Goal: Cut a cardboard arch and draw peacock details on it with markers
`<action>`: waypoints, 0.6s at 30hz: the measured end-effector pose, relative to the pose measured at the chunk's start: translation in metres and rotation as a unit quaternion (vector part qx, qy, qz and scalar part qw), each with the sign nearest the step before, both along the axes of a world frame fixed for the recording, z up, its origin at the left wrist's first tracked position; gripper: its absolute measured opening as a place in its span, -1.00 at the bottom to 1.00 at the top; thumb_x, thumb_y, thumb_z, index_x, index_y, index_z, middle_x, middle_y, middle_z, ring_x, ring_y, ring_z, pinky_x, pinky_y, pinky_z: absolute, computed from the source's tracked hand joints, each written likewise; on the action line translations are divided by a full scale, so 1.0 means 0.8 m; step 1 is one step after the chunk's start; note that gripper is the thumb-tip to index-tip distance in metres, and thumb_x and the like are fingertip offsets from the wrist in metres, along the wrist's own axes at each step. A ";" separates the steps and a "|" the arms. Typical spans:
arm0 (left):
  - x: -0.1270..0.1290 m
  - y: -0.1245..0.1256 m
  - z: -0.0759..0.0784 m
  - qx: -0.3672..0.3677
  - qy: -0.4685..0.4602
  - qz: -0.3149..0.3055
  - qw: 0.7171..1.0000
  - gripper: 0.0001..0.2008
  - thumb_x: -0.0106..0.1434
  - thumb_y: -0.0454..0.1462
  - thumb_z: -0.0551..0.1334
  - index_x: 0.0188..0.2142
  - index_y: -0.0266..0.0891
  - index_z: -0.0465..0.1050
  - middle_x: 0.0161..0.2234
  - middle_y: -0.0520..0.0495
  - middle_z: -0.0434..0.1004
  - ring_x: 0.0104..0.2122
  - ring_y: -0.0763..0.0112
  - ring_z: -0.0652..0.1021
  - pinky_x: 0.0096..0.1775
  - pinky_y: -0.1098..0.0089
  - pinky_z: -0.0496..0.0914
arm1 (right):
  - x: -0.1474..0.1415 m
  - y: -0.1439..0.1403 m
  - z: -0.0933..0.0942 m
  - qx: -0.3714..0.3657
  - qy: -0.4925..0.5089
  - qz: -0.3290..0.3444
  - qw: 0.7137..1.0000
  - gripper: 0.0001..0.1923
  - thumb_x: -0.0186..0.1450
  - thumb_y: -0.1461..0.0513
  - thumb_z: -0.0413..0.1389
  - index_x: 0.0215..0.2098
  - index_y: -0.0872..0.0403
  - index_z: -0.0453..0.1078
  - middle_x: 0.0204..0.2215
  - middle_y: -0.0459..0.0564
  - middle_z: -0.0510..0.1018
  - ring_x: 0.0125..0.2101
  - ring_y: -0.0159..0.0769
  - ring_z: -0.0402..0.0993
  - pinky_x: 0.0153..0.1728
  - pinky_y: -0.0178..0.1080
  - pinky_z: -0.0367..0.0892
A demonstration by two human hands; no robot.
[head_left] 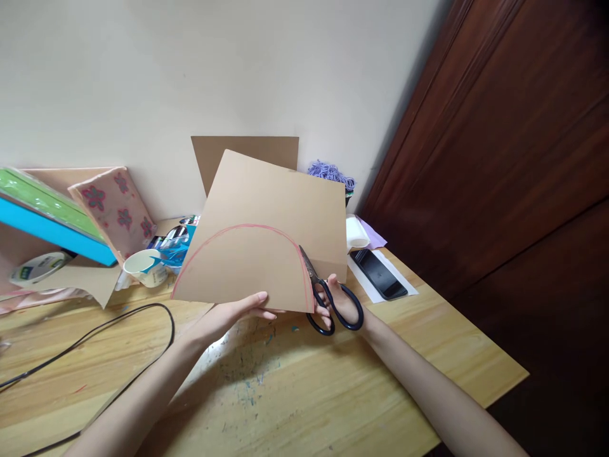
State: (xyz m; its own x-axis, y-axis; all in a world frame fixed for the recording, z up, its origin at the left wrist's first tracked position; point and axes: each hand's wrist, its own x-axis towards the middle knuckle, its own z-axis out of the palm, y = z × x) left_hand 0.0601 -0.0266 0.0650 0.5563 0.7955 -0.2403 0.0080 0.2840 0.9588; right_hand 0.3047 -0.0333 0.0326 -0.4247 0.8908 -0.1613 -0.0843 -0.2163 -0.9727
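Note:
A brown cardboard sheet point(266, 197) is held up above the table, with a red half-round line drawn on its lower part. My left hand point(245, 308) grips its bottom edge, thumb on the front and fingers behind. In my right hand point(335, 301) are black-handled scissors point(326, 289), with fingers in and around the loops. The blades lie at the right end of the red line, where the sheet's edge is cut along the curve. Part of the sheet right of the blades stands behind them.
A phone point(378, 274) lies on white paper at the right. A paper cup point(145, 266), a flowered box point(114, 212) and a tape roll point(40, 270) stand left. Purple yarn point(330, 172) and another cardboard piece point(252, 149) are behind. A black cable point(95, 327) crosses the wooden table point(380, 381).

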 end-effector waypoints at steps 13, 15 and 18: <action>-0.014 0.006 0.024 0.018 0.058 0.002 0.998 -0.71 0.14 -0.10 0.23 -0.27 -0.24 0.58 -0.27 -0.14 0.62 -0.19 0.22 0.56 0.00 0.26 0.33 | -0.008 0.000 -0.002 -0.012 0.007 -0.001 1.000 -0.19 -0.17 -0.45 -0.17 -0.55 0.11 0.23 -0.85 -0.25 0.20 -0.87 -0.49 0.16 -0.85 -0.42 0.11; -0.017 0.004 0.030 0.042 0.101 0.000 0.994 -0.73 0.13 -0.08 0.22 -0.41 -0.21 0.59 -0.27 -0.13 0.62 -0.18 0.21 0.56 0.02 0.28 0.31 | -0.008 0.001 -0.003 -0.006 0.013 0.015 1.000 -0.14 -0.16 -0.46 -0.25 -0.52 0.12 0.26 -0.82 -0.21 0.25 -0.84 -0.45 0.24 -0.80 -0.38 0.20; -0.021 0.001 0.038 0.070 0.134 0.001 0.988 -0.73 0.12 -0.08 0.23 -0.55 -0.16 0.58 -0.26 -0.09 0.62 -0.19 0.20 0.56 0.00 0.29 0.32 | -0.010 0.000 0.002 0.001 0.006 0.022 1.000 -0.12 -0.10 -0.44 -0.30 -0.49 0.14 0.29 -0.78 -0.18 0.29 -0.80 -0.44 0.29 -0.75 -0.36 0.26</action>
